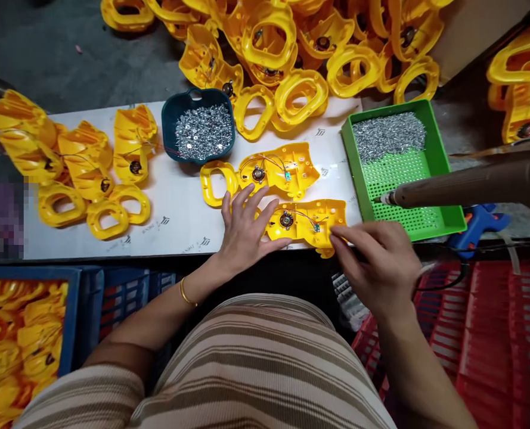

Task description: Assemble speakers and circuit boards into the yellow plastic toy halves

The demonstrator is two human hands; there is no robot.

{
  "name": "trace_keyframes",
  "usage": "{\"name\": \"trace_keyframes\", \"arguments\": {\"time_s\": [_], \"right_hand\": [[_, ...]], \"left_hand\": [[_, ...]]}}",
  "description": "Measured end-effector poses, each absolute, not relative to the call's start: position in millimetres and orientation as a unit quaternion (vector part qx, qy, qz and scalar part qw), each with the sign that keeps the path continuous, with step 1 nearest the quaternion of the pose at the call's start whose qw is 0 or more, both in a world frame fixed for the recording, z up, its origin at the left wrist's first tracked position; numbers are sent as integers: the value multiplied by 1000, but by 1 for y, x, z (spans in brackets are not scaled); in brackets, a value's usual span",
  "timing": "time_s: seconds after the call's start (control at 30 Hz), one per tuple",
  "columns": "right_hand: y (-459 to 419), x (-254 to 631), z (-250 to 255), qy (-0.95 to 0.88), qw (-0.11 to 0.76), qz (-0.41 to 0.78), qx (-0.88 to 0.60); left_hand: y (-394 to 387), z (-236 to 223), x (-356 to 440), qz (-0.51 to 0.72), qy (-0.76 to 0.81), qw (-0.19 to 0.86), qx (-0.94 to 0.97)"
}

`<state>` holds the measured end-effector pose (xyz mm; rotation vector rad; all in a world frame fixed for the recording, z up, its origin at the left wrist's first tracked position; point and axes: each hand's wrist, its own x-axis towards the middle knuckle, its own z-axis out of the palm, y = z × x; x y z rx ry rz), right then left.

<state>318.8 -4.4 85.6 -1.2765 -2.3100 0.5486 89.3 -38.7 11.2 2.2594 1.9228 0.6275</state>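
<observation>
A yellow plastic shell half lies near the front edge of the work surface, open side up. A round black speaker, thin wires and a small green circuit board sit in it. My left hand rests over its left end with the fingers spread. At the shell's right end, my right hand pinches thumb and forefinger together; whatever is between them is too small to make out. Just behind lies a second yellow shell half, also with a speaker and wires, its ring-shaped handle to the left.
A dark teal bin holds small metal screws. More screws fill the back of a green basket, over which a brown screwdriver-like tool reaches. Yellow shells stand left; others pile behind. A blue glue gun and red crate are right.
</observation>
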Motion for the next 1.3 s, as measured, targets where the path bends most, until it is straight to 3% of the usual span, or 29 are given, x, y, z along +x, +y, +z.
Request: {"name": "trace_keyframes", "arguments": {"time_s": [0.13,0.23,0.43,0.57,0.8,1.03,1.3], "right_hand": [[29,276,77,-910,149,25,-386],[37,265,71,-926,78,-14,-369],[43,257,66,-937,38,-57,-344],[45,270,70,-930,44,8,-366],[29,301,87,-823,185,271,-464],[14,306,78,-778,249,293,-498],[13,321,76,-749,276,344,-494]], "left_hand": [[-36,14,90,207,634,50,743],[-34,18,91,205,635,53,743],[-32,24,91,206,641,58,737],[-31,27,89,206,640,75,736],[-28,30,101,241,624,86,738],[-12,38,136,282,579,183,743],[-8,35,142,276,532,124,791]]}}
